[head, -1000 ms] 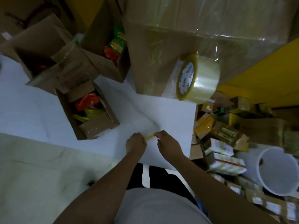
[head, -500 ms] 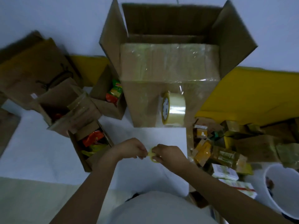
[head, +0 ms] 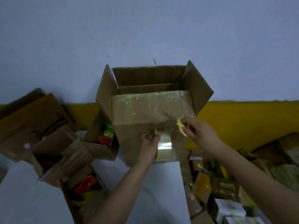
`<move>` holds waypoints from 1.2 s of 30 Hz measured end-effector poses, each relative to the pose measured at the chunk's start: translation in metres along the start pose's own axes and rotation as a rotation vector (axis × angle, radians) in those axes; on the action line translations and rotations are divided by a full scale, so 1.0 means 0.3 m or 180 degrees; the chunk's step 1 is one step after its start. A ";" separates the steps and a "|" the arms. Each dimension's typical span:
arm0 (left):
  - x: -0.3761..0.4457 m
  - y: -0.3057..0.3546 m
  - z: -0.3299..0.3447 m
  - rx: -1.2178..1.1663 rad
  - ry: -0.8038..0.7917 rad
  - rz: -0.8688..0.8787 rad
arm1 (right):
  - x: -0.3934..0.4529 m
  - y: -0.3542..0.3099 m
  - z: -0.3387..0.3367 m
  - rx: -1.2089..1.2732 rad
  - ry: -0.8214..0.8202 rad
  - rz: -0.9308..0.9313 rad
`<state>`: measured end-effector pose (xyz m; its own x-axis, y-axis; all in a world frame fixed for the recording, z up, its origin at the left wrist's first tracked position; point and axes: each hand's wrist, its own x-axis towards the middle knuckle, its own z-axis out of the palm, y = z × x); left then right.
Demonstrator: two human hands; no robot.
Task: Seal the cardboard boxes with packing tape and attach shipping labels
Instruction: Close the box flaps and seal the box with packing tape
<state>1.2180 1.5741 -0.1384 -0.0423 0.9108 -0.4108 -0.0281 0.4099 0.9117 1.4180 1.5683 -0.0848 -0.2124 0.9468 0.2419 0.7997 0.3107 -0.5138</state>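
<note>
Standing on a white sheet (head: 163,183), open box (head: 152,110) meets blue wall (head: 145,29).

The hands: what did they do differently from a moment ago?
Both hands rose from the white sheet. The left hand now grips the tape roll; the right hand carries the yellow scrap toward the big box. The tape roll hangs there as before.

Blue wall (head: 145,29) above yellow band (head: 242,117); white sheet (head: 161,183) on floor; packets (head: 202,186) heaped right.
</note>
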 end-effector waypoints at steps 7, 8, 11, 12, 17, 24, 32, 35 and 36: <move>0.033 0.021 0.092 -0.0219 0.0254 0.0391 | 0.319 -0.041 0.127 0.0314 0.0163 -0.0135; 0.033 0.013 0.089 -0.0255 0.0236 0.0285 | 0.337 -0.029 0.143 0.0435 0.0320 0.0027; 0.028 -0.025 0.077 -0.0295 0.0067 -0.0126 | 0.344 0.004 0.173 0.0475 0.0529 0.0160; 0.037 -0.042 0.072 -0.0346 0.0004 -0.0265 | 0.346 0.010 0.176 0.0480 0.0504 0.0137; 0.062 -0.063 0.078 -0.0242 -0.0167 -0.0430 | 0.353 -0.010 0.094 0.0771 -0.0017 0.0045; -0.010 -0.025 0.045 -0.0241 -0.0313 -0.0315 | 0.054 -0.045 -0.149 -0.0018 -0.1541 0.0130; -0.034 -0.015 0.033 -0.0233 -0.0446 -0.0353 | 0.057 -0.024 -0.187 0.0189 -0.2572 0.1538; -0.046 -0.010 0.036 -0.0393 -0.0520 -0.0456 | 0.113 -0.044 -0.134 0.0438 -0.2742 0.1631; -0.046 -0.010 0.036 -0.0400 -0.0535 -0.0464 | 0.130 -0.048 -0.116 0.0469 -0.2782 0.1635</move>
<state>1.2294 1.5607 -0.1354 0.1377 0.8423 -0.5211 -0.1463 0.5376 0.8304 1.4179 1.5979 -0.0393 -0.2458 0.6806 -0.6902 0.8450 -0.1984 -0.4966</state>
